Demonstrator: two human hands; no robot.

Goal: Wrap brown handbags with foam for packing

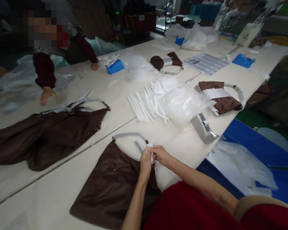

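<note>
A dark brown handbag (pixel 110 188) lies flat on the table in front of me, its strap (pixel 129 135) covered in pale grey-white wrapping. At the strap's right end, my left hand (pixel 146 164) is closed around the wrapped part. My right hand (pixel 162 155) pinches the same white wrap (pixel 149 149) from the other side, fingers close to the left hand's. The strap under the fingers is mostly hidden. Beyond the bag lies a pile of white foam tubes (pixel 144 105), with a clear plastic bag (pixel 182 105) beside it.
A grey tape dispenser (pixel 204 129) stands near the table's right edge. Folded brown bags (pixel 230 105) with white bands lie farther back. Other brown bags (pixel 60 137) lie at the left, near a co-worker's outstretched hand (pixel 48 95). Blue tape dispensers (pixel 114 67) stand across the table.
</note>
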